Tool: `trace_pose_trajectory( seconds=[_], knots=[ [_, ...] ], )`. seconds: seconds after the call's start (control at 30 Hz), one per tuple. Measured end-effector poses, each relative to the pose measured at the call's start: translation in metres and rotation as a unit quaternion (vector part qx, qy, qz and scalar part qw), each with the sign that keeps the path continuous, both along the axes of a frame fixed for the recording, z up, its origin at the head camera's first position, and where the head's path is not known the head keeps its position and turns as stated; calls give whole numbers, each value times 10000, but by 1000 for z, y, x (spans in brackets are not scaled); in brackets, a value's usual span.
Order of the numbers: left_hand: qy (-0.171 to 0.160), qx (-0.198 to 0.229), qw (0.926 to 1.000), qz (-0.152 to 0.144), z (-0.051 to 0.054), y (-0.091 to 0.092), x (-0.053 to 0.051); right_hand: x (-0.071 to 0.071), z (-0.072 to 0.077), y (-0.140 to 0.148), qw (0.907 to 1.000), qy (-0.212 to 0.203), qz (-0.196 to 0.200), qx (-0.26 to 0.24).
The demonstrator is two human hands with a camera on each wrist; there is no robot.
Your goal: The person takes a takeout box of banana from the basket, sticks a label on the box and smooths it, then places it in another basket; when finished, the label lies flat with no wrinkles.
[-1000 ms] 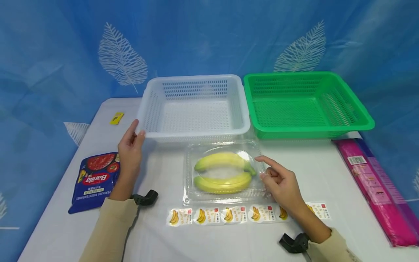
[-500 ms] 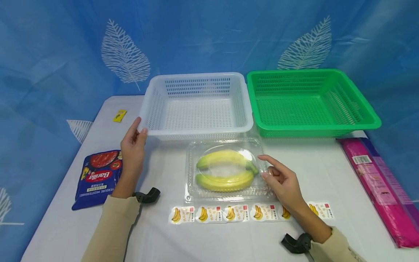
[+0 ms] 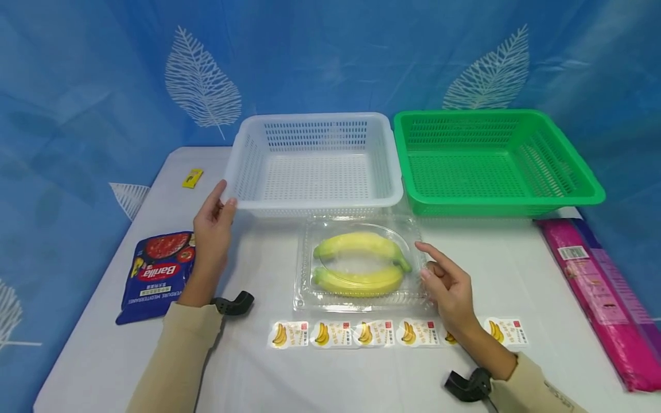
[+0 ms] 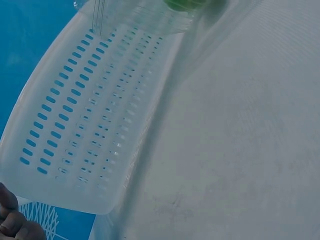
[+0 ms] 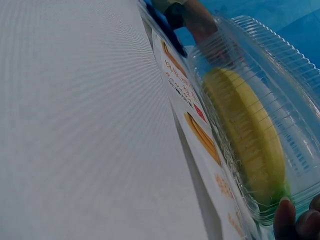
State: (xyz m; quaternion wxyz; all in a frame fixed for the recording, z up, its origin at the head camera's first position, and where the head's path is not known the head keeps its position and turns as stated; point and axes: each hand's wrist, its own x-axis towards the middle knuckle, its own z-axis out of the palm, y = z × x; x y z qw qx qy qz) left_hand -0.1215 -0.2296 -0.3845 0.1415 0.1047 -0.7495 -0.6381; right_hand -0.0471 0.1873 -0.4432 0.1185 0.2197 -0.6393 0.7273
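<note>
My left hand [image 3: 213, 232] is at the near left corner of a white plastic basket [image 3: 315, 205], thumb and index finger beside its rim. In the left wrist view only some fingertips [image 4: 15, 222] show, below the basket's corner. Two yellow bananas [image 3: 361, 281] with green ends lie in a clear plastic clamshell box [image 3: 304, 298] in front of the basket. Beside the box's right edge is my right hand [image 3: 451, 287], index finger extended and the other fingers bent. Its fingertips [image 5: 286, 212] appear near the box's end in the right wrist view; whether they touch it I cannot tell.
A green basket [image 3: 496, 201] stands right of the white one. A strip of banana labels [image 3: 333, 334] lies before the box. On the left are a blue Barilla pouch [image 3: 157, 281] and a small yellow packet [image 3: 193, 178]. A long pink package [image 3: 594, 292] lies far right.
The head view has shifted slightly, moving everything a little up and to the right in the picture. Hands, box and baskets keep about the same places relative to one another.
</note>
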Motion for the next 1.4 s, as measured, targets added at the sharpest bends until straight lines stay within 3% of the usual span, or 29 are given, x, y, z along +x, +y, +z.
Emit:
trace_pose_trajectory(
  seconds=[0.17,0.27,0.4,0.5,0.6,0.67,0.73,0.8,0.9,1.03,1.17,1.4],
  knots=[
    [-193,-54,9995,258,3,-2,2,-1,0,0,9999,20,41,-97],
    [-81,-483,9975,516,6,-3,8,-2,0,0,9997,21,108,-228],
    [429,-1322,9867,846,8,-2,23,-1,0,1,9992,-49,131,-370],
    [979,-1843,9749,781,9,0,38,1,2,1,9988,-82,116,-459],
    [1261,-2226,9663,269,10,2,55,3,4,1,9991,-121,23,-411],
    [1140,-2451,9625,-208,12,3,66,3,6,0,9993,-159,-36,-342],
    [816,-2798,9538,-735,12,5,77,3,7,0,9993,-273,-132,-198],
    [416,-3120,9402,-1305,11,7,87,3,9,0,9990,-387,-213,-78],
    [-62,-3471,9104,-2249,7,12,100,4,8,0,9987,-414,-301,-14],
    [-404,-3453,8771,-3314,2,20,113,2,7,0,9991,-194,-339,-146],
    [-631,-3485,8588,-3700,1,28,118,0,4,0,9992,-45,-265,-300],
    [-971,-3593,8436,-3870,-4,35,123,0,3,-1,9992,-75,-195,-343]
  ],
)
